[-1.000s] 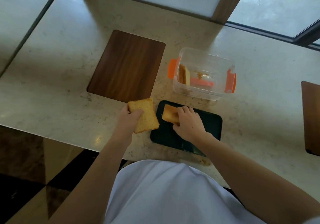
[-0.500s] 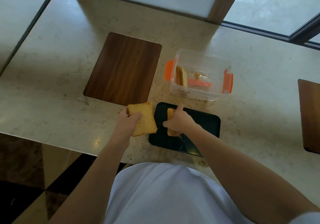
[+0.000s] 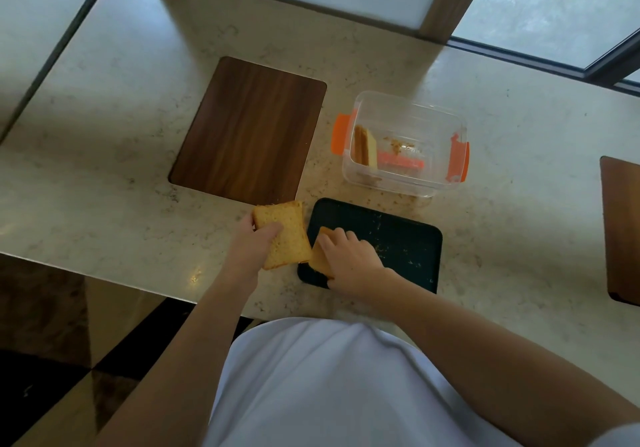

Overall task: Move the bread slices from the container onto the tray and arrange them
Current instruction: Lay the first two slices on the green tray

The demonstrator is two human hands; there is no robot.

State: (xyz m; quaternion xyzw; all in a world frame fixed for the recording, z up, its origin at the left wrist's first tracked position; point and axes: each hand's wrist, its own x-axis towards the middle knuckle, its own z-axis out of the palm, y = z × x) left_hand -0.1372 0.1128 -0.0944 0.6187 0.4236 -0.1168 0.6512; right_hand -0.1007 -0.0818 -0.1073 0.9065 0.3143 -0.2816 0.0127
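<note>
A dark tray (image 3: 398, 239) lies on the marble counter in front of me, dusted with crumbs. My right hand (image 3: 349, 259) presses a bread slice (image 3: 320, 256) down at the tray's near left corner; most of that slice is hidden under the fingers. My left hand (image 3: 254, 246) grips a stack of bread slices (image 3: 287, 235) just left of the tray, touching the slice under my right hand. Behind the tray stands a clear container (image 3: 403, 142) with orange clips; bread slices (image 3: 365, 147) lean upright against its left wall.
A wooden board (image 3: 249, 135) is set into the counter (image 3: 104, 156) behind my left hand. Another wooden board (image 3: 623, 228) shows at the right edge. The counter's front edge runs just below my hands, with dark floor beyond on the left.
My right hand has slid its slice from the tray's far left toward the near left corner and laid it flatter. The left hand's stack has tilted slightly and now meets that slice.
</note>
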